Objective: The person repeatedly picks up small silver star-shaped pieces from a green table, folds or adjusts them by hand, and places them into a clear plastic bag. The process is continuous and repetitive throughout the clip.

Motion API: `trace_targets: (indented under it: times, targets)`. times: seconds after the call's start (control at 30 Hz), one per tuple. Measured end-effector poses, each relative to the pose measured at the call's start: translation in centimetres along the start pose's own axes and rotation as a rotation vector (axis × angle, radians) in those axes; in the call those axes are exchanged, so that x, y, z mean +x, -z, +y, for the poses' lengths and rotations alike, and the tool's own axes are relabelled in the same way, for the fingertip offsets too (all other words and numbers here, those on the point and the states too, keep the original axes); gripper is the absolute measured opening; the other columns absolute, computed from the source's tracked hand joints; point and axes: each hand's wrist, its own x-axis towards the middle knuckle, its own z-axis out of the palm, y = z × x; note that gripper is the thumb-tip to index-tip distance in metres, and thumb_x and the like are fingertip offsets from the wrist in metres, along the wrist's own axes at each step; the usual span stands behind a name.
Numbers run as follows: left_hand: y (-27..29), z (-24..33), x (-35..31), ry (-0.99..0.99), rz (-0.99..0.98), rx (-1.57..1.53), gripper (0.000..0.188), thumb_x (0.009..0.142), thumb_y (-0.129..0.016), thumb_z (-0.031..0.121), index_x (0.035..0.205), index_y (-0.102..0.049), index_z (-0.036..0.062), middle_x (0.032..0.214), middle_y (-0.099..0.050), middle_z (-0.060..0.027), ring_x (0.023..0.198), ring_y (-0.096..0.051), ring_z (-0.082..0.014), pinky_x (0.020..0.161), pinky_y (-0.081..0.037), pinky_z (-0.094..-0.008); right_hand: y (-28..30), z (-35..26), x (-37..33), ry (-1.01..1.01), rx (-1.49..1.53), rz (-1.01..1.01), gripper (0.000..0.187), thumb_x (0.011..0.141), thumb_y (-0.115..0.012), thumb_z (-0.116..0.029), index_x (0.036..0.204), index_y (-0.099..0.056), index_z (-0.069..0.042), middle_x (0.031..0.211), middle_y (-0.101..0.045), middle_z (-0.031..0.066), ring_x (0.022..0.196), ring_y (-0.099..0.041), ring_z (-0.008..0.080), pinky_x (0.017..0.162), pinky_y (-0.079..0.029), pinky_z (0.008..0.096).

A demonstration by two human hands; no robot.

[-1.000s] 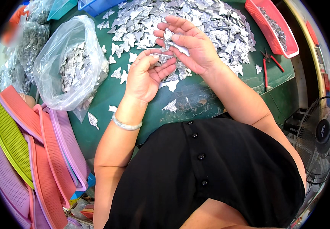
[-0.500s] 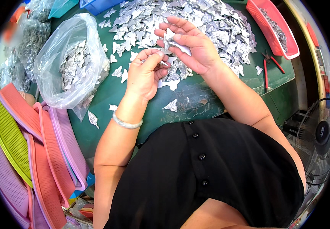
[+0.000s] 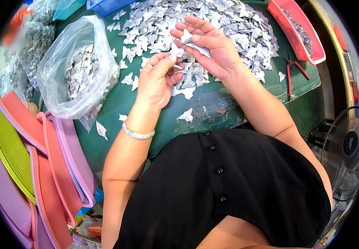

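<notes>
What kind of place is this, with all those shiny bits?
Probably a small workshop: there's a big heap of silvery pieces, a plastic bag with more inside, and red-handled pliers on the table.

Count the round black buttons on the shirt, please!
4, running down the black shirt: first button by its upper edge, second button below, third button lower, fourth button lowest. Others may be hidden.

head fisheye | faces down | near table (image 3: 204, 106) | upper-left rim seems blurred
</notes>
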Motion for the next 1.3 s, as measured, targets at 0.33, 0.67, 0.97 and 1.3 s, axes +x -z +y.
trace_targets:
  times: [0.33, 0.67, 0.97, 1.3]
  targets:
    - [-0.3, 0.3, -0.1, 0.006, -0.08, -0.152, 0.021, 0.08, -0.053, 0.007, 0.099, -0.048, 0.0001, 0.09, -0.058, -0.0141, 0.083, -0.06, -0.0252, 0.076, -0.052, -0.0375, -0.1, 0.4, -0.3, -0.011, -0.102, -0.242, 0.046, 0.081, -0.049, 0.0, 0.126, -0.037, -0.005, 0.123, -0.044, 0.0164, 0.115, -0.043, 0.0279, 0.093, -0.04, 0.0388]
    - [-0.3, 0.3, -0.2, 0.012, 0.024, 0.037, 0.02, 0.079, -0.062, 0.011, 0.095, -0.052, 0.0012, 0.079, -0.058, -0.0083, 0.07, -0.06, -0.0193, 0.063, -0.053, -0.0308, -0.7, 0.7, -0.7, -0.039, -0.223, -0.332, 0.055, 0.081, -0.048, -0.002, 0.132, -0.028, -0.006, 0.128, -0.039, 0.0173, 0.119, -0.038, 0.0295, 0.096, -0.035, 0.0411]
    - [0.2, 0.5, -0.1, 0.027, -0.05, -0.164, 0.016, 0.079, -0.057, 0.009, 0.093, -0.053, 0.0051, 0.089, -0.057, -0.01, 0.081, -0.059, -0.0239, 0.069, -0.052, -0.0361, 0.2, 0.1, -0.1, -0.051, -0.097, -0.212, 0.051, 0.083, -0.051, -0.006, 0.13, -0.031, -0.007, 0.13, -0.037, 0.0183, 0.122, -0.036, 0.0322, 0.094, -0.038, 0.0381]
    - [-0.7, -0.3, -0.4, 0.218, -0.106, -0.127, 0.013, 0.082, -0.057, 0.016, 0.087, -0.055, 0.0044, 0.08, -0.057, -0.0075, 0.072, -0.059, -0.0202, 0.058, -0.051, -0.0305, 0.0, 0.9, -0.2, 0.035, -0.05, -0.245, 0.047, 0.083, -0.048, -0.002, 0.128, -0.035, -0.005, 0.127, -0.041, 0.0181, 0.12, -0.038, 0.0317, 0.097, -0.036, 0.0396]
